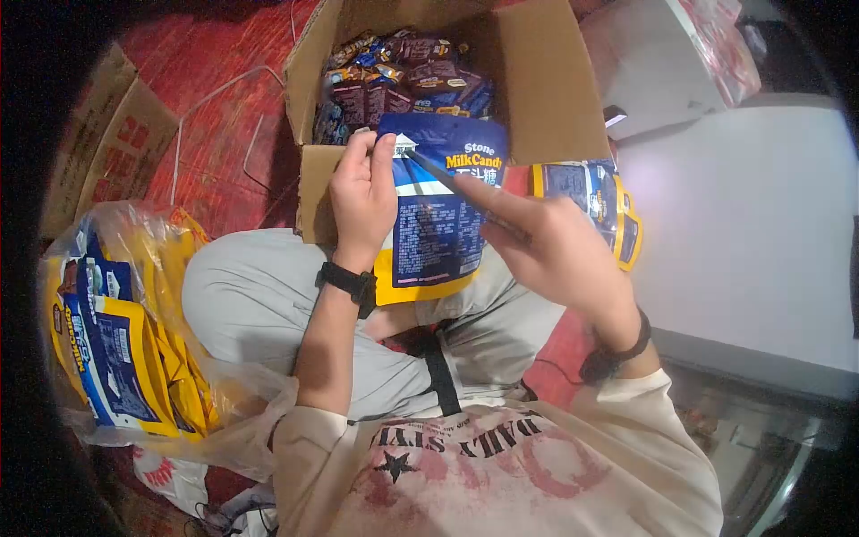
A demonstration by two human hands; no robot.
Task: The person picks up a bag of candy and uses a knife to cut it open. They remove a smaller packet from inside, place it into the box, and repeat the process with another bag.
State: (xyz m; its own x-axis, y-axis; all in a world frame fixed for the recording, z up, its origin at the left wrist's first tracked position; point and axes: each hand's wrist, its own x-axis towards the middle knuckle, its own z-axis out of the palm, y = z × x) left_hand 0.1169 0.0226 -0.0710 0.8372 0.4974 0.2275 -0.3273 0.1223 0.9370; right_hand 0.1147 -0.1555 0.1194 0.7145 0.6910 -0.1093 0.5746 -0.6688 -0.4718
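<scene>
My left hand (365, 197) grips the left edge of a blue and yellow milk candy bag (434, 237), thumb on its front near the upper corner. The bag is upright over my lap, its printed text facing me. In my right hand (568, 255) is a slim, dark, pointed tool (431, 168), index finger stretched along it. Its tip meets a small white house-shaped mark (405, 143) beside my left thumb. The exact kind of tool I cannot tell. Right behind the bag stands an open cardboard box (550, 76) with several wrapped candy packs (429, 76) inside.
On my left, a clear plastic sack (134, 219) holds several more candy bags (134, 358). Another blue and yellow bag (595, 201) lies right of the box, beside a white surface (752, 224). A second carton (116, 134) stands at far left on the red floor (215, 89).
</scene>
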